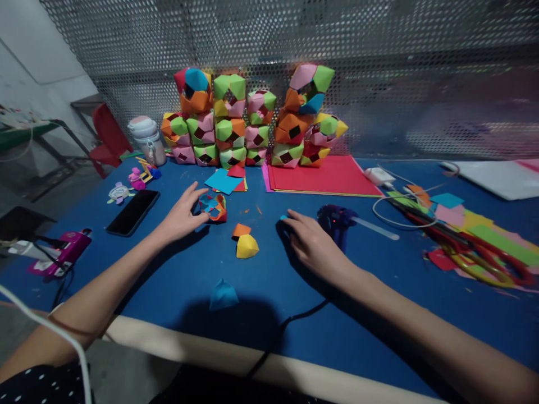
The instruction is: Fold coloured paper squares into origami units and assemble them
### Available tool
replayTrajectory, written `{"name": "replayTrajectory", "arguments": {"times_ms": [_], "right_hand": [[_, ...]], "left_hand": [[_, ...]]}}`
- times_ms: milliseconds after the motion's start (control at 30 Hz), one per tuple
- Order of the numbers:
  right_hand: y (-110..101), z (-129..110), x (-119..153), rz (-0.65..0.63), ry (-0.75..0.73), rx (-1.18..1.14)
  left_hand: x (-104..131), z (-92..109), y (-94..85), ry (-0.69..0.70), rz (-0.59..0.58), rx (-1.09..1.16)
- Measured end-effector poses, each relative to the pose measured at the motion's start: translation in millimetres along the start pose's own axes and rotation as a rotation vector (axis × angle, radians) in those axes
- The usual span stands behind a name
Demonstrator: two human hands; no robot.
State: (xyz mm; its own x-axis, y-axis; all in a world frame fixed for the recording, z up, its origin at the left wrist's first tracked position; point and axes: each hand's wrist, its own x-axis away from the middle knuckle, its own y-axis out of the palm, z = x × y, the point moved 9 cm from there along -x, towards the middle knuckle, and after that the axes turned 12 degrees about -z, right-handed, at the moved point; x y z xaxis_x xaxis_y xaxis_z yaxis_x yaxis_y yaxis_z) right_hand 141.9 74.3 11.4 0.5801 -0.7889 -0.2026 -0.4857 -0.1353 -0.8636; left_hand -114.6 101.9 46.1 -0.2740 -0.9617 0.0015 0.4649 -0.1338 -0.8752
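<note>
My left hand (185,213) reaches to a small open paper piece in red, orange and blue (214,207), its thumb and fingers parted around the near left side. Over the blue table, my right hand (309,238) has its fingers together, with a small bit of blue (284,217) at the fingertips. Between the hands lie an orange folded piece (241,230) and a yellow one (247,246) touching it. Closer to me sits a blue folded piece (223,294). A dark blue glue gun (337,219) with a clear stick lies just beyond my right hand.
Stacked paper modules (229,134) stand along the back by a metal mesh. Red sheets (315,175) and blue squares (223,181) lie before them. A phone (133,212), bottle (145,137) and purple device (63,253) are left; scissors (475,261) and paper strips are right.
</note>
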Motion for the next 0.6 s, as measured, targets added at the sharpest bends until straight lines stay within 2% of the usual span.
{"name": "replayTrajectory", "arguments": {"times_ms": [67,167,233,300,367,500,600], "right_hand": [[-3.3,3.3,-1.6,0.036,0.004,0.005],[-9.4,2.9,-5.7,0.088,0.006,-0.006],[-9.1,4.8,-8.4,0.091,0.035,0.011],[-4.0,11.1,-10.5,0.061,0.091,0.025],[3.3,17.7,-11.9,0.014,0.131,-0.008],[4.6,17.1,-11.7,-0.017,0.135,-0.114],[2.9,20.6,-6.8,-0.032,0.249,-0.471]], "left_hand": [[9.2,10.5,-5.1,0.026,0.060,-0.061],[27.1,38.1,-9.9,0.137,0.175,-0.114],[35.8,58.9,-4.1,0.235,0.177,-0.111],[39.2,76.1,9.5,0.314,0.101,-0.086],[38.8,89.3,28.7,0.379,-0.023,-0.064],[34.6,102.9,66.2,0.458,-0.224,-0.120],[29.3,103.9,81.4,0.480,-0.269,-0.187]]}}
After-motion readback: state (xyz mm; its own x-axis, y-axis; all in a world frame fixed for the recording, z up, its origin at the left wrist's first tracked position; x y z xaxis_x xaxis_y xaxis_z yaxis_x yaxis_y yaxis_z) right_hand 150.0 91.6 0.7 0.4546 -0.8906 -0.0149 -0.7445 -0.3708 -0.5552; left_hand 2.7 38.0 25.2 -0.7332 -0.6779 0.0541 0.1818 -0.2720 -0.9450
